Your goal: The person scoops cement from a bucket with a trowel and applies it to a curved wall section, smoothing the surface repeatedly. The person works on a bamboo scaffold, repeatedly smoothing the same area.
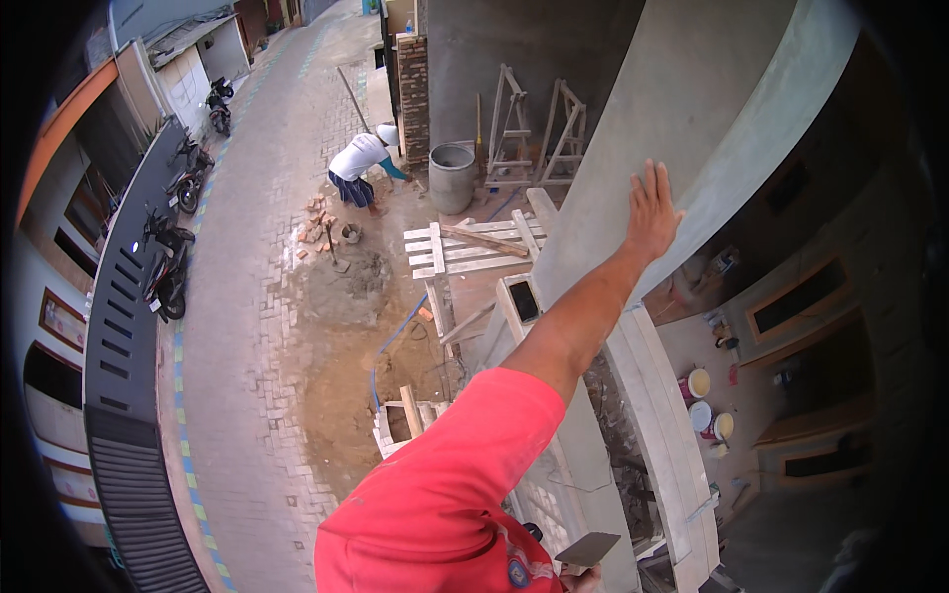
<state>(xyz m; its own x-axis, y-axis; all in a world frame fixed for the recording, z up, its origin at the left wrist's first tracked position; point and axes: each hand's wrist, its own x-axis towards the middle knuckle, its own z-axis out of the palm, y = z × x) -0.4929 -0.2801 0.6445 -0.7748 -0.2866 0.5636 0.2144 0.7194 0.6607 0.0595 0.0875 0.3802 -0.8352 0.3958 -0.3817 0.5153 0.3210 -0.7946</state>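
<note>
My left hand [652,212] reaches up at the end of my red-sleeved arm. Its fingers are stretched out and its palm lies against the smooth grey plastered wall [633,128], near the edge of a curved pale face. At the lower edge, my right hand [585,581] is only partly in view, closed on a trowel with a flat grey blade [589,548]; its handle is hidden. Below my left forearm, a dark-screened phone [523,299] lies on a narrow concrete ledge [506,311].
Far below, a co-worker in white [361,158] bends beside a concrete cylinder [453,178]. A mortar heap [346,287], broken bricks [314,222] and a slatted wooden platform [474,245] lie nearby. Paint buckets [700,382] stand down at right, parked motorbikes [170,267] at left.
</note>
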